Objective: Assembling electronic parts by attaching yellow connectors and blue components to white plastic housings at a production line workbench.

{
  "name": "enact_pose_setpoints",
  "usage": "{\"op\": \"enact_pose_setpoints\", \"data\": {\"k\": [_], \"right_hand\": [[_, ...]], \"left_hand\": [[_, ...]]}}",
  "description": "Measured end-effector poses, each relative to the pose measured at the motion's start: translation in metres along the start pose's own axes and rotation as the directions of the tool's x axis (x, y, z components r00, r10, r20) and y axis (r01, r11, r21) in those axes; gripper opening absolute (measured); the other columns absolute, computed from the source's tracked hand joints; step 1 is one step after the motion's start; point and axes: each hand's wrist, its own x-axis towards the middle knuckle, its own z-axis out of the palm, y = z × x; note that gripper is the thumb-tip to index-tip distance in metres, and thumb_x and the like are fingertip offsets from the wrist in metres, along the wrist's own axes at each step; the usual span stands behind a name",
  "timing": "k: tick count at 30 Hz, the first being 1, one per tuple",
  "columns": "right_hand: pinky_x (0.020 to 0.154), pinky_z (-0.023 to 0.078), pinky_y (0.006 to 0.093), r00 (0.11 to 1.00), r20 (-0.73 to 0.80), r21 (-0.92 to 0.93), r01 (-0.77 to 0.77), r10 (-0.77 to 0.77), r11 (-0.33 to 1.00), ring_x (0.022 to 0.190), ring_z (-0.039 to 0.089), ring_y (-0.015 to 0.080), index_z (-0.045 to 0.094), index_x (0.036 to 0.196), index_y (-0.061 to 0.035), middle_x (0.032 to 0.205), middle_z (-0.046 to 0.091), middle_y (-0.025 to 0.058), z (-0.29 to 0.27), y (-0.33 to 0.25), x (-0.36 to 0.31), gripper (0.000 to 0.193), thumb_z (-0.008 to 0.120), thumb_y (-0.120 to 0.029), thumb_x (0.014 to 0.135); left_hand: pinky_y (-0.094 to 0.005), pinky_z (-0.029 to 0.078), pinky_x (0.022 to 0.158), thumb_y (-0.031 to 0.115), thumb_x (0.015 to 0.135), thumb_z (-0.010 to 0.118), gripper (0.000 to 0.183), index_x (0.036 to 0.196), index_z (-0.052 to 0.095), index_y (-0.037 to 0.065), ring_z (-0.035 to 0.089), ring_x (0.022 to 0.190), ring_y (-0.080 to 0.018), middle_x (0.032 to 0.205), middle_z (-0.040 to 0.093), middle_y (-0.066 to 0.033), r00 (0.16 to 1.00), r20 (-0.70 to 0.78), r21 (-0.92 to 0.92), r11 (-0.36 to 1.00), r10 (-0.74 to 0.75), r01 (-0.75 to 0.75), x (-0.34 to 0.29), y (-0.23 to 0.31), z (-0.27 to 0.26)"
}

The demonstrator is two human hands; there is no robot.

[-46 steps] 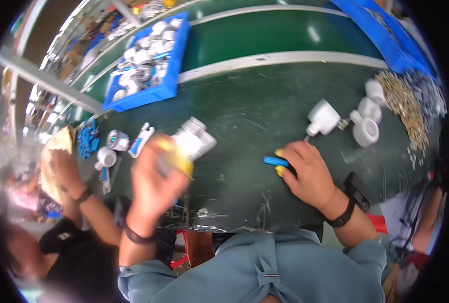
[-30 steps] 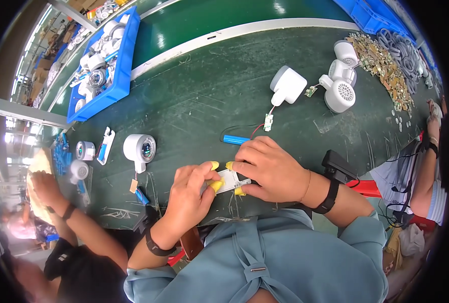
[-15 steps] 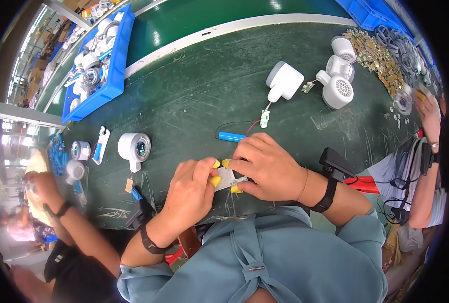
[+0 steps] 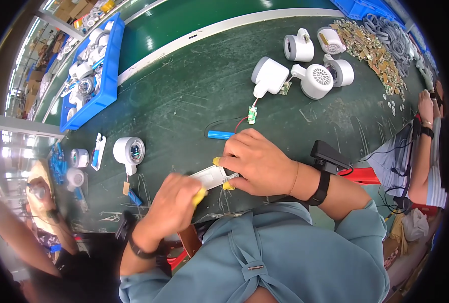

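A long, flat white plastic shell [image 4: 210,177] lies slanted at the table's near edge. My right hand [image 4: 259,164] grips its right end between thumb and fingers, which wear yellow finger covers. Close by the shell's left end is my left hand [image 4: 171,204], curled and smeared by motion, yellow covers on its fingertips. Whether it holds anything cannot be told. Just beyond my right hand lies a blue cylindrical battery [image 4: 220,135]. Its red wire runs to a small green circuit board [image 4: 252,115], wired to a white round-headed housing [image 4: 270,76].
More white housings [image 4: 318,81] stand at the back right, beside heaped small boards [image 4: 373,58] and grey rings [image 4: 388,43]. A blue crate [image 4: 114,86] of parts is back left. One housing [image 4: 129,151] sits left. Co-workers' arms [image 4: 426,113] show at both sides.
My left hand has moved down and left, uncovering more of the white shell. My right hand still grips it. Another white housing now stands at the back right. The co-workers' arms have shifted.
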Motion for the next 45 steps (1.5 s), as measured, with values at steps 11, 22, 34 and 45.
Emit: {"op": "enact_pose_setpoints", "data": {"k": [11,22,34,45], "right_hand": [[0.080,0.044,0.0399,0.963,-0.252,-0.178,-0.141,0.093,0.974,0.089,0.057,0.0262,0.064,0.107,-0.0071,0.096,0.059,0.0062,-0.003,0.004,0.012,0.031,0.073,-0.012,0.078],[0.072,0.048,0.0397,0.967,-0.222,-0.041,-0.141,0.129,0.989,0.080,0.060,0.0279,0.067,0.101,-0.0080,0.091,0.062,0.0054,-0.001,-0.011,0.016,0.027,0.070,-0.002,0.075],[0.072,0.044,0.0358,0.999,-0.041,-0.046,0.023,-0.025,0.999,0.077,0.055,0.0231,0.066,0.093,-0.0052,0.083,0.054,0.0053,0.020,-0.023,0.011,0.017,0.067,-0.008,0.076],[0.075,0.046,0.0382,0.996,-0.084,-0.033,-0.042,0.039,0.999,0.091,0.060,0.0254,0.066,0.106,-0.0043,0.103,0.061,0.0090,0.003,-0.032,0.005,0.034,0.071,-0.006,0.073]], "left_hand": [[-0.0390,0.050,0.084,-0.006,0.069,0.075,0.052,0.118,0.059,0.002,0.062,0.096,-0.0340,0.108,0.063,-0.0154,0.930,-0.130,-0.066,0.939,-0.344,0.339,-0.050,0.027,-0.013],[-0.0424,0.044,0.094,0.004,0.070,0.080,0.087,0.144,0.035,0.005,0.058,0.107,-0.0322,0.116,0.066,-0.0111,0.901,-0.279,-0.114,0.943,-0.333,0.313,-0.022,-0.004,0.034],[-0.0425,0.044,0.091,0.007,0.069,0.082,0.090,0.144,0.032,0.000,0.060,0.101,-0.0318,0.114,0.068,-0.0117,0.899,-0.300,-0.089,0.948,-0.319,0.307,-0.022,-0.004,0.037],[-0.0435,0.045,0.092,0.004,0.069,0.079,0.085,0.143,0.036,0.001,0.059,0.104,-0.0338,0.115,0.067,-0.0121,0.898,-0.279,-0.080,0.940,-0.341,0.332,-0.023,-0.004,0.032]]}}
